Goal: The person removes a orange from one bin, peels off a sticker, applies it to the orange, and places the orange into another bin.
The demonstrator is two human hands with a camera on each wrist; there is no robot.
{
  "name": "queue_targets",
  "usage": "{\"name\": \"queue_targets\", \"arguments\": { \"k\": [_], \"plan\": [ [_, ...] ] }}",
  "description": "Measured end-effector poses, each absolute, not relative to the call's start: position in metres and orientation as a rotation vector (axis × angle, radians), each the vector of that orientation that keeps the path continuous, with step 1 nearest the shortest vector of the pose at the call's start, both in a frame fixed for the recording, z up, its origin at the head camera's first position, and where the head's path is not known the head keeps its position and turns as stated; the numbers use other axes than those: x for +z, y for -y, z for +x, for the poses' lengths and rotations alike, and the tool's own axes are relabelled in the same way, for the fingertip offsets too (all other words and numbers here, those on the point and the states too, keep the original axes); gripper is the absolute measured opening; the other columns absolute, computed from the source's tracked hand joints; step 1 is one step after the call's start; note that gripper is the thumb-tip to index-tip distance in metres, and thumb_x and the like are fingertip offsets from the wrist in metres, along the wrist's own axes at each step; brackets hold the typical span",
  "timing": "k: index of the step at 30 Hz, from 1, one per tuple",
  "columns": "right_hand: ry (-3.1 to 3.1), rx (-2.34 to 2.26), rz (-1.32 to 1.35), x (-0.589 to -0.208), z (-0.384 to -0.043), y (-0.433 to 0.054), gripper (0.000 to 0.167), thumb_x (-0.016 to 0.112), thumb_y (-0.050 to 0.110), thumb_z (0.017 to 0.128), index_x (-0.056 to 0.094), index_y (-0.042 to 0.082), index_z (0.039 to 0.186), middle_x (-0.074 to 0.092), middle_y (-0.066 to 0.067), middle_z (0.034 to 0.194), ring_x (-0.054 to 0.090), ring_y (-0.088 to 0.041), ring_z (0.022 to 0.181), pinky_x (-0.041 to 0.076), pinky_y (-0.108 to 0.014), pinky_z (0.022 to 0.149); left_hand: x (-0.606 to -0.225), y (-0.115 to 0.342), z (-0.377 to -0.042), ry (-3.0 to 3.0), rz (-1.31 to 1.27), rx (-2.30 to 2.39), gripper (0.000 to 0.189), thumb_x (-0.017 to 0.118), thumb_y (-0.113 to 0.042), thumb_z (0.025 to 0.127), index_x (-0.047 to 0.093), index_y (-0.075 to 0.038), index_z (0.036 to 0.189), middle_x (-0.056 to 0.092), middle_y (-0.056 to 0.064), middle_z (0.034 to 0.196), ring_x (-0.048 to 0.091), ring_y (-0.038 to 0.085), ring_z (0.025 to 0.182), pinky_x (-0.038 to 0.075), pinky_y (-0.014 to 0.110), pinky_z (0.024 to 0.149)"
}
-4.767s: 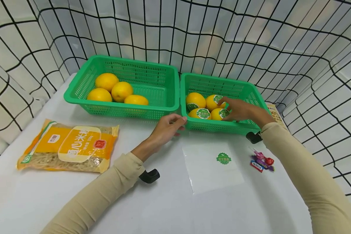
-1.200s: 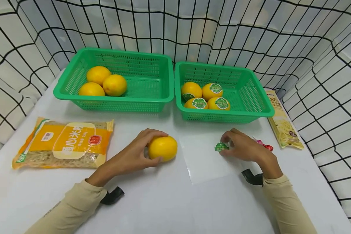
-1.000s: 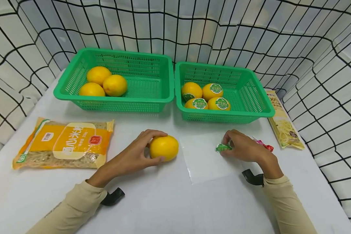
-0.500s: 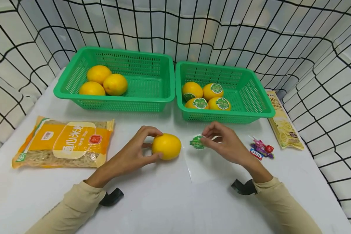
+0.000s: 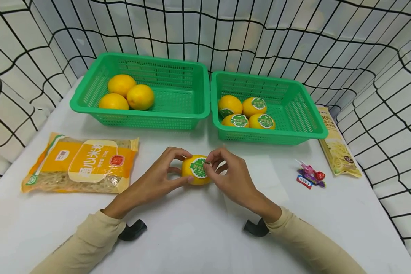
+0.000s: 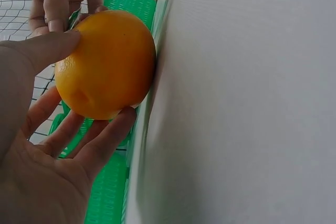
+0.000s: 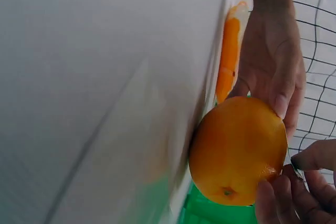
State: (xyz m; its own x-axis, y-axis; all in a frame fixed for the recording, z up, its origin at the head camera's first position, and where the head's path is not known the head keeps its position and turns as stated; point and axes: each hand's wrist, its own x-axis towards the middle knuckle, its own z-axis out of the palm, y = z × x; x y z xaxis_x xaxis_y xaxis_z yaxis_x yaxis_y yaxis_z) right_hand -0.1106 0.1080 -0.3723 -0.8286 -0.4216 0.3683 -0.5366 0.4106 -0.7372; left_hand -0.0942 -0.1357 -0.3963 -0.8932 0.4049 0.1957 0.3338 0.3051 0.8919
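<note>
My left hand [image 5: 159, 173] holds an orange [image 5: 199, 182] on the white table, thumb on the near side and fingers on the far side. Across its top lies a green-and-white scalloped sticker [image 5: 196, 167]. My right hand [image 5: 234, 180] pinches that sticker's right edge between thumb and forefinger, right at the fruit's surface. The left wrist view shows the orange [image 6: 107, 66] from its side, with the left thumb and fingertips against it. In the right wrist view the right fingertips touch the orange [image 7: 239, 150] close to its stem end; the sticker's face is hidden there.
A clear plastic sheet [image 5: 268, 175] lies under the right forearm. Behind stand a green basket [image 5: 171, 113] with plain oranges and another basket [image 5: 277, 134] with several stickered ones. A noodle packet [image 5: 96, 163] lies left; candies [image 5: 309, 176] and a yellow packet [image 5: 340, 150] lie right. Black netting surrounds the table.
An orange has left the left basket for my left hand. My right hand lifted the sticker off the plastic sheet and carried it left onto the orange's top.
</note>
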Motion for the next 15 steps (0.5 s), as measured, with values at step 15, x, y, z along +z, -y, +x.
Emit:
{"name": "queue_targets", "arguments": {
  "k": [15],
  "plan": [
    [2.407,0.68,1.041,-0.3739,-0.1131,-0.1148,0.019,0.081,0.023,0.095,0.074,0.014,0.11,0.07,-0.002,0.121,0.066,-0.019,0.114,0.064,-0.036,0.076,-0.3997,0.133,-0.0964,-2.491,0.686,1.688,0.057,0.083,-0.011,0.094,0.05,-0.009,0.14,0.05,0.009,0.14,0.054,0.026,0.128,0.059,0.038,0.101]
  ]
}}
